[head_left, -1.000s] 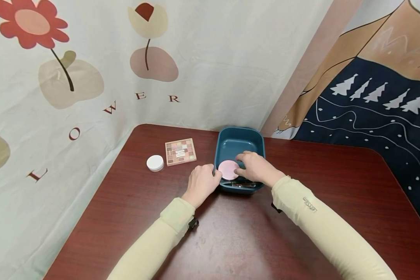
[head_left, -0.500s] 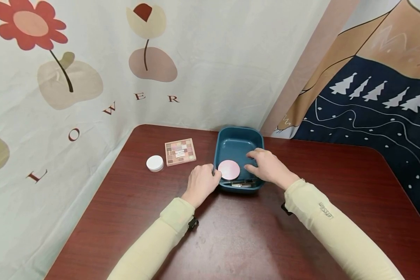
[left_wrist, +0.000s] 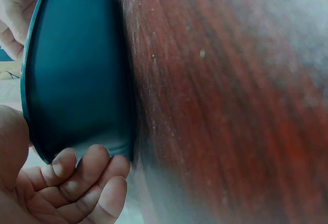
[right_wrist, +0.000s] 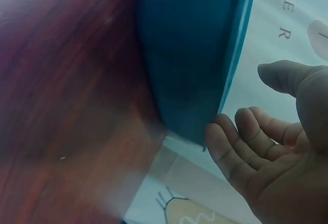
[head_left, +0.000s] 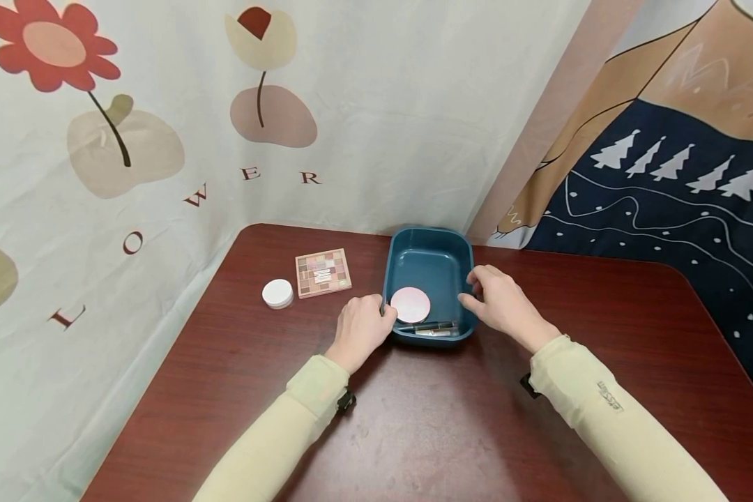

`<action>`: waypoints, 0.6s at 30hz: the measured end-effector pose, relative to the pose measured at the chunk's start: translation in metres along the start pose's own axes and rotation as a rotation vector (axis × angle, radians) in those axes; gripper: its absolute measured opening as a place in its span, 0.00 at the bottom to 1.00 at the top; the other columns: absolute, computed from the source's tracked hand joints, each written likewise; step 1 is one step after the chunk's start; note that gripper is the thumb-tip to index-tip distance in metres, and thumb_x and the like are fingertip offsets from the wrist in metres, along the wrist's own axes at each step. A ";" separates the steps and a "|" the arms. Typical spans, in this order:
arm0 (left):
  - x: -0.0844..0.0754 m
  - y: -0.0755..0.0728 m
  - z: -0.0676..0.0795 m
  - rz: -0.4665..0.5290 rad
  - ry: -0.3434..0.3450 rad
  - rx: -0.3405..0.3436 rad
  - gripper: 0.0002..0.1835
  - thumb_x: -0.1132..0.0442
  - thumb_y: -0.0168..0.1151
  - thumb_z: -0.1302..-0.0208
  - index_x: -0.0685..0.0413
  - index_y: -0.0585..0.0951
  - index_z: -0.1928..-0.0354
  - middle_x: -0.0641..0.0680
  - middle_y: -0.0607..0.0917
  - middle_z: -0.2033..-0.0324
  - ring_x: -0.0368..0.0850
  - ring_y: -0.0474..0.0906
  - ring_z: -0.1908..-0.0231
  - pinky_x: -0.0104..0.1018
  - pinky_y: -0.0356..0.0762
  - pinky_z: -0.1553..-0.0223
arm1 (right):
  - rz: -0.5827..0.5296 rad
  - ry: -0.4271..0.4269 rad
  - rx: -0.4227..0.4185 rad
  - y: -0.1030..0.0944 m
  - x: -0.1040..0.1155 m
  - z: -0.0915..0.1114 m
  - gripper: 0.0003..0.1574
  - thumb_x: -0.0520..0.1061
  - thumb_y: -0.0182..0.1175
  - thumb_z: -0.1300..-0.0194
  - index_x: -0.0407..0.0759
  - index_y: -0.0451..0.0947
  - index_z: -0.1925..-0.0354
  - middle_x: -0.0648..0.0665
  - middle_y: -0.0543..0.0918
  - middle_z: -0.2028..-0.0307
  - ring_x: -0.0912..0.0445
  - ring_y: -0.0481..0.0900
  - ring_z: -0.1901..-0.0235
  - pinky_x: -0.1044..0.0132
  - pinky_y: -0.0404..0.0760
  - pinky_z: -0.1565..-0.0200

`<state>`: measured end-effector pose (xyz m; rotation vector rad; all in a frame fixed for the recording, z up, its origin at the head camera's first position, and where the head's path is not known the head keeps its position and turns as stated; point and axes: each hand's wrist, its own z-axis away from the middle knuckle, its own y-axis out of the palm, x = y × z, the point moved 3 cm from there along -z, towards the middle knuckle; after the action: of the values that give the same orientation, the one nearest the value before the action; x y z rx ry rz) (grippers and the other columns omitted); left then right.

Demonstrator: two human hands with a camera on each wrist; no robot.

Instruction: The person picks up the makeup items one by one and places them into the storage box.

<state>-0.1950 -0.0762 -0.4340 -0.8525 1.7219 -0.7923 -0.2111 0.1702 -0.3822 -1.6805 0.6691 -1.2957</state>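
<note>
A dark blue plastic bin (head_left: pixel 436 268) stands near the table's back edge. My left hand (head_left: pixel 362 328) grips its left rim, thumb over the edge and fingers against the outer wall, as the left wrist view shows. At the right rim is my right hand (head_left: pixel 505 303), fingers loosely bent with nothing between them. In the right wrist view its fingertips (right_wrist: pixel 218 131) lie close to the rim; whether they touch I cannot tell. A round pink compact (head_left: pixel 411 305) lies inside the bin at the left. Along the near wall lie dark and silvery pen-like sticks (head_left: pixel 429 328).
Left of the bin, an eyeshadow palette (head_left: pixel 323 272) lies on the table (head_left: pixel 427 418). A white round jar (head_left: pixel 277 293) sits beside the palette. Printed curtains (head_left: pixel 376 125) hang right behind the table's back edge.
My right hand has moved right, away from the pink compact and out to the bin's right rim. The compact stays in the bin. My left hand has kept its hold.
</note>
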 end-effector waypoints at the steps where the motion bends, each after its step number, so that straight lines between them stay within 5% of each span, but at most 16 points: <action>1: 0.000 0.000 0.000 0.001 -0.002 0.001 0.20 0.62 0.58 0.41 0.48 0.63 0.88 0.47 0.61 0.89 0.48 0.65 0.84 0.39 0.64 0.79 | -0.005 0.012 -0.002 0.000 -0.002 0.001 0.20 0.44 0.66 0.32 0.32 0.76 0.49 0.37 0.80 0.58 0.45 0.79 0.59 0.51 0.82 0.57; 18: -0.001 0.000 0.000 0.001 -0.036 0.023 0.20 0.62 0.58 0.40 0.48 0.63 0.88 0.47 0.62 0.89 0.48 0.66 0.83 0.38 0.63 0.80 | -0.110 0.077 0.015 0.010 -0.023 0.016 0.20 0.51 0.66 0.31 0.35 0.77 0.55 0.42 0.82 0.65 0.51 0.78 0.67 0.60 0.78 0.64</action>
<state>-0.1950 -0.0760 -0.4334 -0.8454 1.6786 -0.7906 -0.2019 0.1898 -0.4024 -1.6825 0.6171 -1.4454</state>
